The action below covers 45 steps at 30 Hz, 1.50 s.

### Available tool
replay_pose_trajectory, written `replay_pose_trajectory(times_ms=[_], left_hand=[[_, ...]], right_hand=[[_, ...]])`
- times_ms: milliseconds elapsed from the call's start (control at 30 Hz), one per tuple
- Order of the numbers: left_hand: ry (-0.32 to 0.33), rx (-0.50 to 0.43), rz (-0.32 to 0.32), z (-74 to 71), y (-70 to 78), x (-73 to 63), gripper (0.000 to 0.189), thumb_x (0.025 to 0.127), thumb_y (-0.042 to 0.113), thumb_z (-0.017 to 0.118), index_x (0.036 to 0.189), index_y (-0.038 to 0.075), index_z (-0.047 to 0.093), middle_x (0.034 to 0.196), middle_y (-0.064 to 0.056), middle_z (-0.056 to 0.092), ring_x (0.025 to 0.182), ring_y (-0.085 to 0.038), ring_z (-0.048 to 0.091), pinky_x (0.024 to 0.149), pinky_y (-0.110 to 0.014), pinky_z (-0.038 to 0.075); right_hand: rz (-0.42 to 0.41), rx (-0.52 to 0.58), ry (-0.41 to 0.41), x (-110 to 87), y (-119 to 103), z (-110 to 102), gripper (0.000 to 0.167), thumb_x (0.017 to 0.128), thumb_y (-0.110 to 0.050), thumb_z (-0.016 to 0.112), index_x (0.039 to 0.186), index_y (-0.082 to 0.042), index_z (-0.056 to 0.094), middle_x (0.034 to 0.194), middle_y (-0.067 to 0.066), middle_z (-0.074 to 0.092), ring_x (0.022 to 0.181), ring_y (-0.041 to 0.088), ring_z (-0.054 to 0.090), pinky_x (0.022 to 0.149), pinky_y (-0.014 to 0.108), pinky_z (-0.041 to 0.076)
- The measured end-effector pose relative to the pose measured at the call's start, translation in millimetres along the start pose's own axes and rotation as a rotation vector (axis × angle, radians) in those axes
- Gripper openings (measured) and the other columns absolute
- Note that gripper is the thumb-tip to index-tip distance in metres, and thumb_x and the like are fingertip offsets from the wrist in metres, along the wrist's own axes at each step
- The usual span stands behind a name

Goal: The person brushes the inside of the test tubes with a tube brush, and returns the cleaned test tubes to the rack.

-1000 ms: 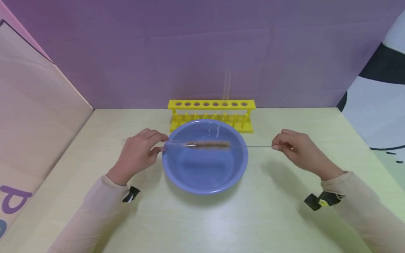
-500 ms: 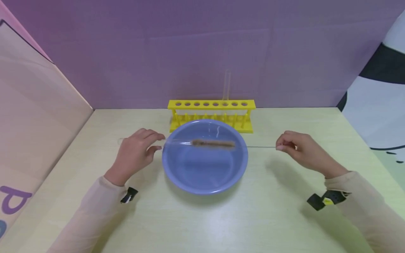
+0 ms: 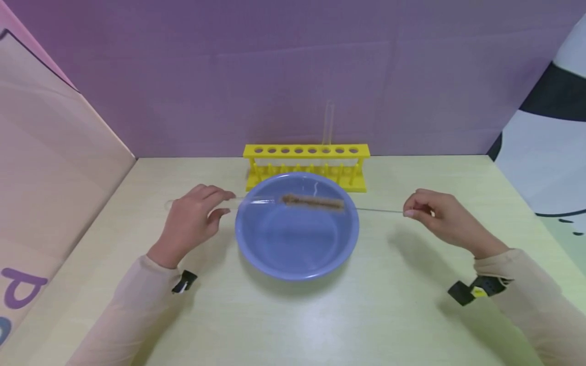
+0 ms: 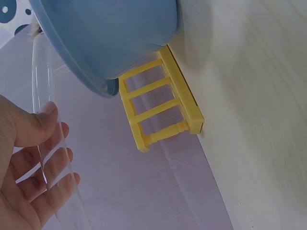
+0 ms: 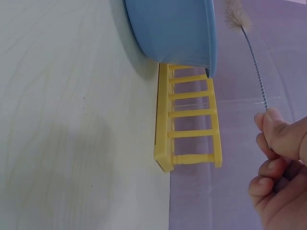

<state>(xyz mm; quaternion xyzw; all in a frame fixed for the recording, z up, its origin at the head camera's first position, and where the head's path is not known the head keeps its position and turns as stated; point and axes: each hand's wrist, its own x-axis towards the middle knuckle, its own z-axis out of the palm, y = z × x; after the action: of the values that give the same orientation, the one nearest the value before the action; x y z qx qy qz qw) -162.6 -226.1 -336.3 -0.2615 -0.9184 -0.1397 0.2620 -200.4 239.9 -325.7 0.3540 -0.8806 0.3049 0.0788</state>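
My left hand [image 3: 189, 218] holds a clear test tube [image 4: 44, 81] between thumb and fingers, its mouth pointing right over the basin. Pinched by its thin twisted wire in my right hand [image 3: 437, 218] is a test tube brush [image 3: 313, 202] with tan bristles. The bristles hang above the blue basin [image 3: 296, 272], just outside the tube's mouth, tilted slightly down to the right. In the right wrist view the wire [image 5: 256, 67] runs from the fingertips up to the bristles.
Behind the basin stands a yellow test tube rack [image 3: 305, 151] with a row of holes. Another clear test tube [image 3: 328, 123] stands upright in it. A purple backdrop [image 3: 206, 81] rises at the back edge of the pale wooden table [image 3: 293, 325].
The brush has slid out of the tube's mouth as my right hand moved right and my left hand moved slightly left. Basin and rack have stayed in place.
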Motion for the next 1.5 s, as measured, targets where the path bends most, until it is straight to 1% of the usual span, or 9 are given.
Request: replay_pose_trajectory(times_ms=[200,333,567,833,1100,1300,1500], left_hand=[[-0.006,0.0,-0.003,0.5,-0.5,-0.2,0.03,0.074,0.001,0.076,0.103,0.007,0.069,0.098,-0.007,0.069,0.087,-0.026,0.062,0.064,-0.038,0.054],[0.0,-0.005,0.001,1.6,0.3,0.6,0.03,0.073,0.0,0.076,0.102,0.007,0.069,0.097,-0.007,0.069,0.087,-0.026,0.062,0.064,-0.038,0.054],[-0.008,-0.017,-0.001,3.4,3.1,2.6,0.031,0.073,0.0,0.076,0.102,0.007,0.069,0.097,-0.008,0.069,0.088,-0.025,0.062,0.067,-0.038,0.055],[-0.018,-0.02,0.004,4.8,5.8,3.7,0.032,0.073,0.001,0.077,0.103,0.007,0.069,0.098,-0.007,0.069,0.089,-0.025,0.062,0.067,-0.037,0.055],[-0.02,-0.022,0.004,3.6,8.9,5.1,0.032,0.072,0.001,0.078,0.102,0.006,0.07,0.098,-0.008,0.069,0.089,-0.024,0.062,0.068,-0.037,0.055],[-0.011,-0.011,0.009,3.3,11.2,5.4,0.031,0.072,0.001,0.078,0.101,0.007,0.07,0.096,-0.007,0.069,0.088,-0.024,0.062,0.067,-0.037,0.055],[-0.007,-0.007,0.01,2.4,12.3,6.5,0.032,0.072,0.001,0.078,0.102,0.007,0.07,0.097,-0.007,0.069,0.087,-0.024,0.062,0.068,-0.037,0.055]], right_hand=[[0.03,-0.003,-0.008,-1.8,0,-2,0.024,0.08,0.011,0.066,0.083,-0.012,0.062,0.071,-0.011,0.049,0.062,0.003,0.04,0.051,0.021,0.035],[0.031,-0.006,-0.011,-1.9,0,-1,0.024,0.079,0.012,0.066,0.084,-0.012,0.062,0.072,-0.011,0.049,0.062,0.003,0.04,0.051,0.021,0.034],[0.002,0.006,-0.021,0.5,-1,-1,0.025,0.081,0.01,0.065,0.084,-0.014,0.062,0.071,-0.011,0.049,0.061,0.003,0.04,0.05,0.022,0.035],[-0.027,0.034,-0.014,1.8,0,2,0.026,0.077,0.012,0.068,0.085,-0.013,0.062,0.071,-0.006,0.05,0.061,0.002,0.04,0.049,0.021,0.034],[-0.046,0.029,-0.014,3.3,0,1,0.03,0.075,0.014,0.068,0.083,-0.014,0.062,0.07,-0.009,0.049,0.06,0.002,0.039,0.05,0.02,0.033],[-0.068,-0.006,-0.004,4.4,-3,1,0.03,0.074,0.013,0.07,0.082,-0.015,0.062,0.07,-0.011,0.046,0.06,0.001,0.038,0.05,0.019,0.033],[-0.097,-0.092,0.018,5.8,-10,1,0.032,0.073,0.014,0.071,0.08,-0.015,0.061,0.07,-0.011,0.048,0.062,0.0,0.038,0.052,0.016,0.034]])
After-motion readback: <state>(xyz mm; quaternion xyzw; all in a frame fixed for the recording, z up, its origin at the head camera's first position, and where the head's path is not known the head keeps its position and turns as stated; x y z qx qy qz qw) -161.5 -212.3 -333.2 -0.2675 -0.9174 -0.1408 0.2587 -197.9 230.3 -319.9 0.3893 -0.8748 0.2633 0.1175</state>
